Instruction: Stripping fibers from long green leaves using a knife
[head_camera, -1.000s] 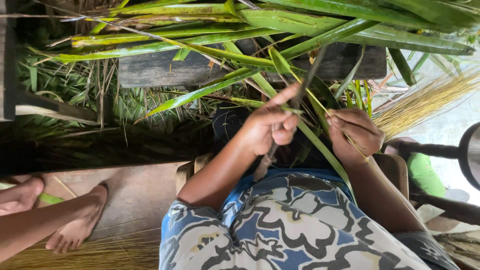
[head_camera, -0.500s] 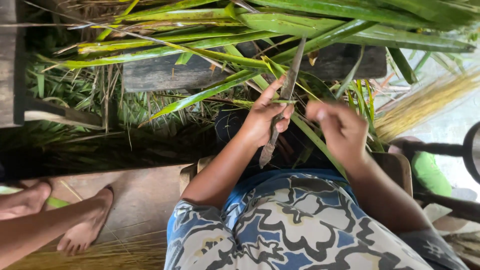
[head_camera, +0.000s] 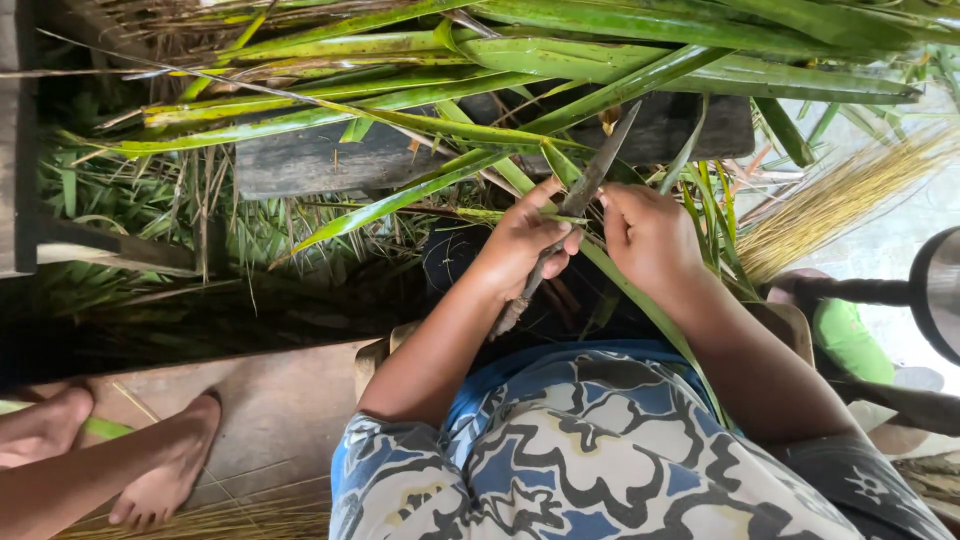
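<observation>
Spreading across the top, long green leaves (head_camera: 560, 40) lie over a dark plank (head_camera: 330, 160), within easy reach. The left hand (head_camera: 525, 245) grips a knife (head_camera: 585, 185), blade angled up against one leaf strip (head_camera: 640, 300) that the right hand (head_camera: 650, 235) pinches taut.

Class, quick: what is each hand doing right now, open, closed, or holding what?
Left hand: closed around a knife, blade pointing away from the body.
Right hand: closed on a long green leaf strip beside the blade.
</observation>
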